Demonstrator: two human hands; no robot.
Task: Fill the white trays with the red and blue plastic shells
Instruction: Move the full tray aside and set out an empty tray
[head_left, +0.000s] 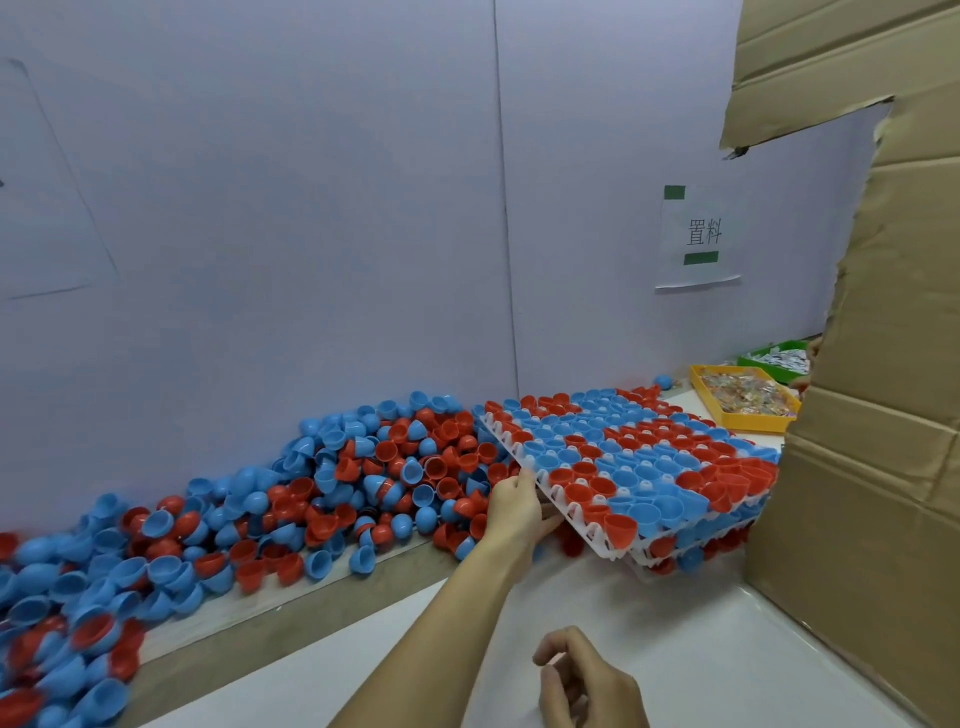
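The top tray (597, 540), filled with shells (618, 447), is gripped at its left edge by the left hand (511, 512) on a stack; the right hand (587, 680) hangs loosely curled, empty. Many loose shells (322, 499) remain unsorted.

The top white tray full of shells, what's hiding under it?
Under the top white tray, which the left hand grips, another white tray peeks out with red and blue shells. How full it is stays covered.

My right hand (589, 680) is cut off at the 6 o'clock edge; shell pile (234, 509) blurs and runs off at 8 o'clock; cardboard (872, 415) hides the stacked trays' (597, 543) far end and green bin (769, 358) at 3 o'clock
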